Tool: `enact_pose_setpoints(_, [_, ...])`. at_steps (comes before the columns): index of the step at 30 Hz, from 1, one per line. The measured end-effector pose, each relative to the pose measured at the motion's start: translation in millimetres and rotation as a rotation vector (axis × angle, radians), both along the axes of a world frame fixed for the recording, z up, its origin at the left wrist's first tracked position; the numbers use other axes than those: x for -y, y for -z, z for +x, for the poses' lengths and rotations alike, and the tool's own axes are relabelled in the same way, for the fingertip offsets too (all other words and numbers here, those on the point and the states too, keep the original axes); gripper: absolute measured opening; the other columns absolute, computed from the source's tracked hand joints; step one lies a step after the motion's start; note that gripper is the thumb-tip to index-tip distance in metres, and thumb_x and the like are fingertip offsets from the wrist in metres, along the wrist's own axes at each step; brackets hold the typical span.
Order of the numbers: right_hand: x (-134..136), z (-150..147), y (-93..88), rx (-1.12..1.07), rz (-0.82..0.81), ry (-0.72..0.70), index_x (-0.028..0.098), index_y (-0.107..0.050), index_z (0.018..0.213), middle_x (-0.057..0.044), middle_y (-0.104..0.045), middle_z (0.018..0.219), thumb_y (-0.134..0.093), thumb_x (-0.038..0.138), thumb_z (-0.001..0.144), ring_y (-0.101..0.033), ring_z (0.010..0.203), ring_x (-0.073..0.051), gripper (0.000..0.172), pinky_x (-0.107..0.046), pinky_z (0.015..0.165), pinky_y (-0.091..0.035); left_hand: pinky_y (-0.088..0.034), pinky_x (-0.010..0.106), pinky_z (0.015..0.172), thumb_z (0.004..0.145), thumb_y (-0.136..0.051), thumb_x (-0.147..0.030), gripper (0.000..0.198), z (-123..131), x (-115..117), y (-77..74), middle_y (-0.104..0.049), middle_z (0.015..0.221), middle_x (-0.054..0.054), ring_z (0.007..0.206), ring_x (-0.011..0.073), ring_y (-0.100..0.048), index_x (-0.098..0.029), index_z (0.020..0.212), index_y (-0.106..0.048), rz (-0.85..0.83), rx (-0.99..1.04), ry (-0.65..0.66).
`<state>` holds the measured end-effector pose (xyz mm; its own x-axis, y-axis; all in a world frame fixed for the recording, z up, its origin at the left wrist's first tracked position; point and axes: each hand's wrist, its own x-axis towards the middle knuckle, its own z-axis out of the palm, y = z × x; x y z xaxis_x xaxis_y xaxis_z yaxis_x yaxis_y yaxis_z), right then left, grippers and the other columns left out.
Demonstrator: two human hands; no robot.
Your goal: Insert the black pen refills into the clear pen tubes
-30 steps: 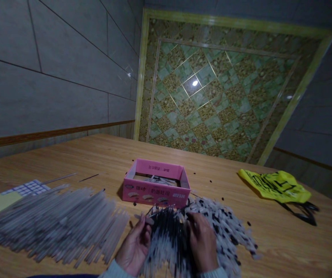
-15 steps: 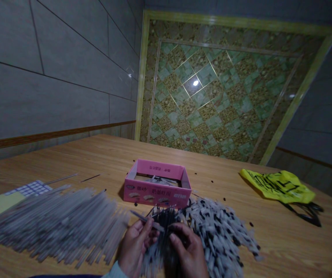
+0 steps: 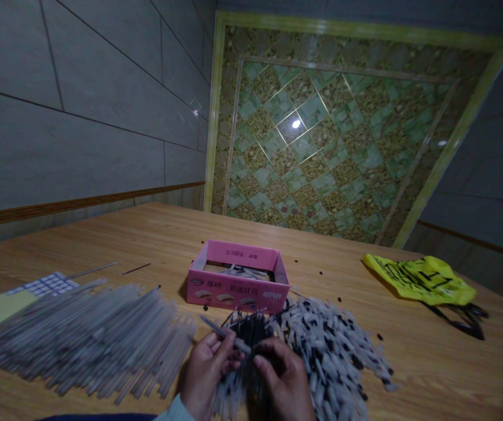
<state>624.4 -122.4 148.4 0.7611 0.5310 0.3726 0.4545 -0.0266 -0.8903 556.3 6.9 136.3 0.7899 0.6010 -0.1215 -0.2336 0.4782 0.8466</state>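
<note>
My left hand [image 3: 205,371] pinches a thin grey tube [image 3: 223,332] that points up and to the left. My right hand [image 3: 280,374] meets it at the tube's near end, fingers pinched on something too small to name. Both hands hover over a heap of dark-tipped refills [image 3: 251,336] at the table's near edge. To the right lies a pile of short grey caps with black ends [image 3: 334,345]. A large spread of long grey tubes [image 3: 80,339] lies to the left.
A pink cardboard box [image 3: 238,289] holding a few grey pieces stands behind the hands. A yellow bag with black handles [image 3: 422,280] lies at the right. Paper sheets [image 3: 19,295] lie at the far left. Small black bits dot the wooden table [image 3: 155,234].
My right hand has moved left from the cap pile to join my left hand at the tube. The left hand has lifted the tube a little.
</note>
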Motion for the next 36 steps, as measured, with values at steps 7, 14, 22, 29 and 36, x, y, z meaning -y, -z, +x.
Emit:
enact_pose_setpoints(7, [0.4, -0.5, 2.2, 0.057, -0.022, 0.034, 0.018, -0.063, 0.073, -0.002, -0.062, 0.071, -0.056, 0.019, 0.076, -0.058, 0.07, -0.017, 0.008, -0.022, 0.064, -0.044, -0.048, 0.02, 0.046, 0.061, -0.074, -0.032, 0.029, 0.8, -1.2, 2.1, -0.068, 0.063, 0.006, 0.052, 0.0132, -0.062, -0.011, 0.076, -0.061, 0.03, -0.014, -0.015])
enact_pose_setpoints(14, [-2.3, -2.1, 7.0, 0.073, 0.035, 0.112, 0.018, -0.062, 0.072, -0.002, -0.061, 0.068, -0.055, 0.028, 0.076, -0.058, 0.066, -0.017, 0.014, -0.021, 0.06, -0.044, -0.047, 0.019, 0.045, 0.06, -0.075, -0.032, 0.029, 0.2, 0.3, 1.5, -0.068, 0.062, 0.005, 0.052, 0.0126, -0.062, -0.011, 0.076, -0.062, 0.017, -0.035, -0.022])
enact_pose_setpoints(22, [-1.9, -2.6, 10.9, 0.006, 0.047, 0.121, 0.018, -0.061, 0.074, -0.001, -0.062, 0.069, -0.057, 0.028, 0.074, -0.057, 0.066, -0.018, 0.011, -0.021, 0.061, -0.043, -0.047, 0.019, 0.047, 0.064, -0.072, -0.031, 0.029, 0.0, 1.3, 5.1, -0.068, 0.064, 0.005, 0.054, 0.0124, -0.062, -0.011, 0.08, -0.06, 0.025, -0.024, 0.006])
enact_pose_setpoints(29, [-2.4, 1.2, 20.7, -0.185, 0.144, -0.015, 0.018, -0.053, 0.071, 0.004, -0.048, 0.06, -0.06, 0.029, 0.073, -0.05, 0.055, -0.014, 0.014, -0.021, 0.051, -0.04, -0.049, 0.023, 0.051, 0.064, -0.071, -0.033, 0.028, -0.9, 1.0, 4.3, -0.07, 0.067, 0.007, 0.058, 0.0156, -0.064, -0.012, 0.078, -0.061, 0.143, -0.02, 0.012])
enact_pose_setpoints(36, [-3.7, -0.8, 13.9, -0.265, 0.116, -0.074, 0.017, -0.055, 0.076, 0.002, -0.051, 0.063, -0.06, 0.026, 0.073, -0.053, 0.058, -0.015, 0.011, -0.023, 0.054, -0.043, -0.047, 0.02, 0.048, 0.062, -0.073, -0.034, 0.03, 0.8, -0.5, 5.1, -0.069, 0.064, 0.006, 0.055, 0.0136, -0.062, -0.011, 0.077, -0.062, 0.072, -0.032, -0.004])
